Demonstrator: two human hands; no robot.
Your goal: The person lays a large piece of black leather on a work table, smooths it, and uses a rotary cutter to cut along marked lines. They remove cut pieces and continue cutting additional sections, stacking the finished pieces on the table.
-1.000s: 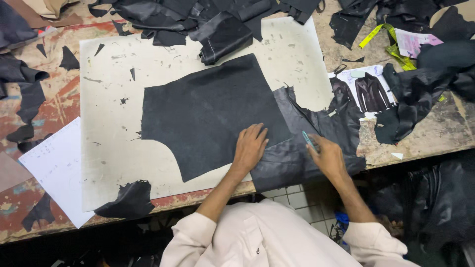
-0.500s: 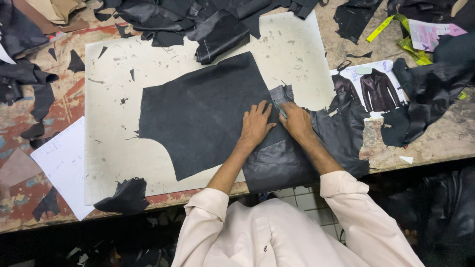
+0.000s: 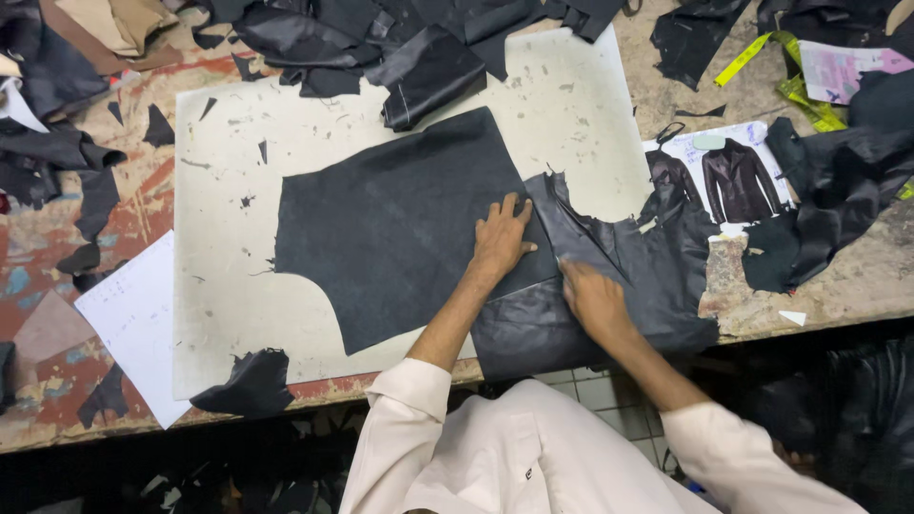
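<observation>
A large matte black pattern piece lies flat on a pale cutting board. My left hand presses flat on its right edge, fingers spread. Under that edge lies a sheet of shiny black leather that reaches the table's front edge. My right hand is blurred and rests on this leather just right of the pattern's lower right side. Its fingers are bunched around a thin pale tool, of which only the tip shows.
Black leather scraps pile up along the back and at the right. A sheet with jacket pictures and a yellow measuring tape lie at the right. White paper and a black scrap lie front left.
My right hand has slid down along the pattern's right edge toward me, away from my left hand. My left hand stays pressed on the pattern. The view has shifted slightly.
</observation>
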